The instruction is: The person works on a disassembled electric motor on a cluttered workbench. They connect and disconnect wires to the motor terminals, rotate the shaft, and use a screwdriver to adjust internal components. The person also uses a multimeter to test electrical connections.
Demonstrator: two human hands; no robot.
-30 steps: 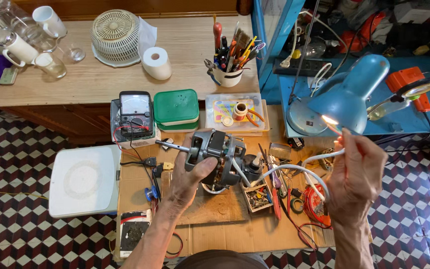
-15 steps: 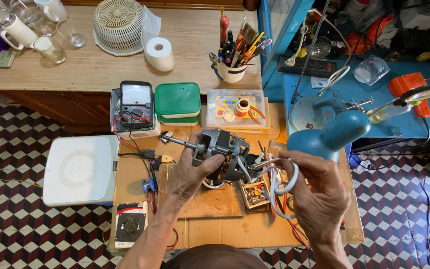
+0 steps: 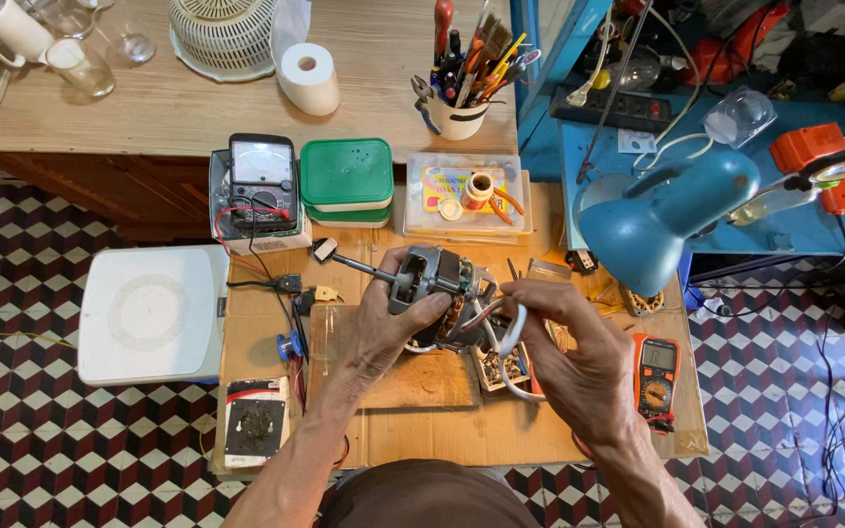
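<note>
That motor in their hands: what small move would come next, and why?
Probably drawing the white cable clear of the motor. The left hand steadies the motor over the wooden board, while the right hand pinches the cable looping close beside its windings.

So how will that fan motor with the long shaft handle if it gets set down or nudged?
Likely heavy for its size: the motor shows a metal frame and copper windings, and the left hand wraps it fully. Its shaft sticks out sideways, so it may tip. The white cable in the right hand looks floppy.
</note>
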